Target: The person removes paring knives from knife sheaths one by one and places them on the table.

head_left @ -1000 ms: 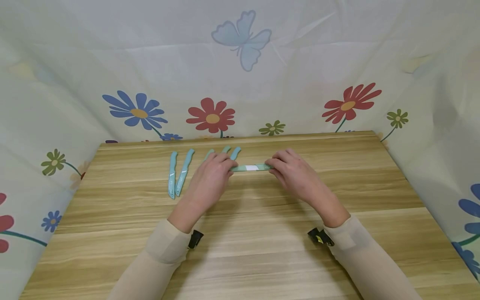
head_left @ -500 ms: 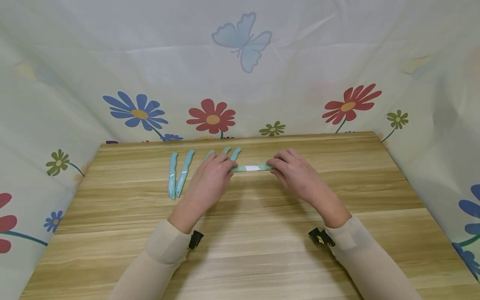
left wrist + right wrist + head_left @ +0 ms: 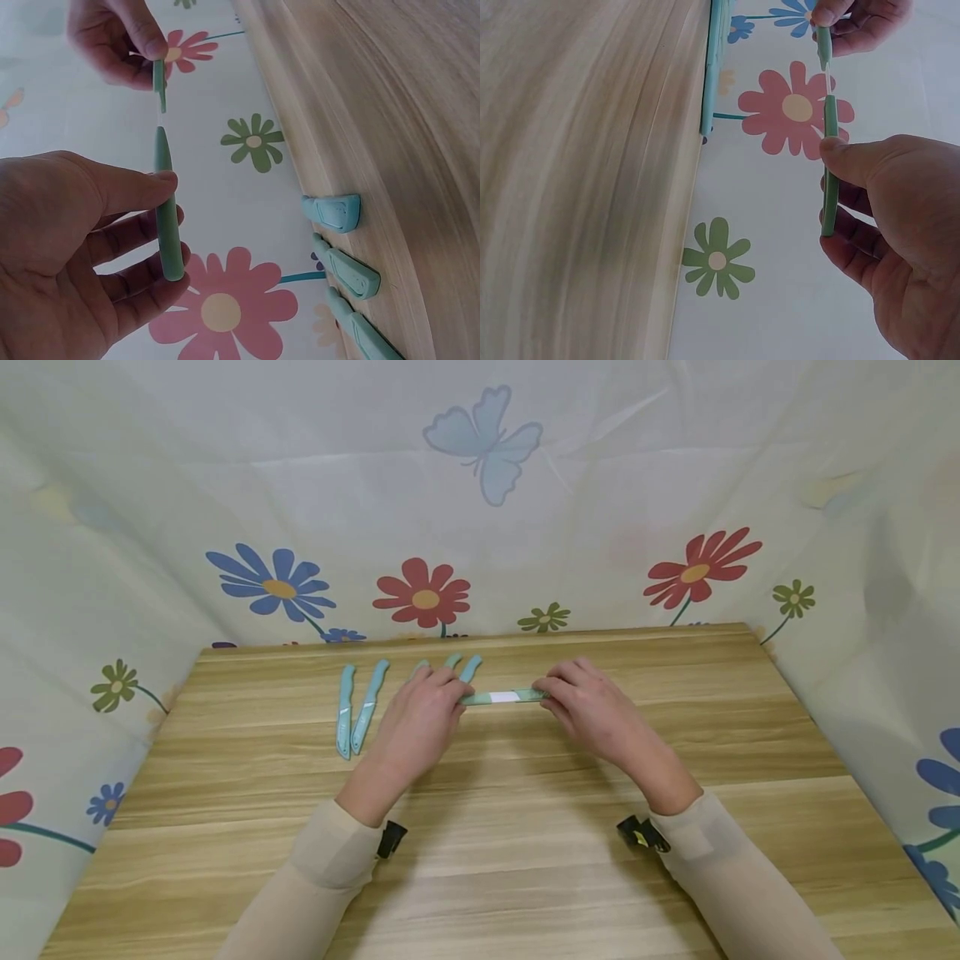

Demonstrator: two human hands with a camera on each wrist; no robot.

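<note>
Between both hands, above the table, is a green knife partly out of its sheath, with a short stretch of pale blade [image 3: 504, 697] bare in the middle. My left hand [image 3: 426, 706] pinches the knife's green handle [image 3: 168, 232] between thumb and fingers. My right hand [image 3: 588, 702] pinches the green sheath [image 3: 830, 180] at the blade end. Beyond the left hand lie a blue knife [image 3: 471, 668] and two greenish knives [image 3: 453, 660], largely hidden by that hand in the head view; the left wrist view shows their ends.
Two sheathed blue knives [image 3: 345, 710] lie side by side on the wooden table [image 3: 495, 860], left of my left hand. A flower-printed cloth [image 3: 600, 485] hangs behind the table and along both sides.
</note>
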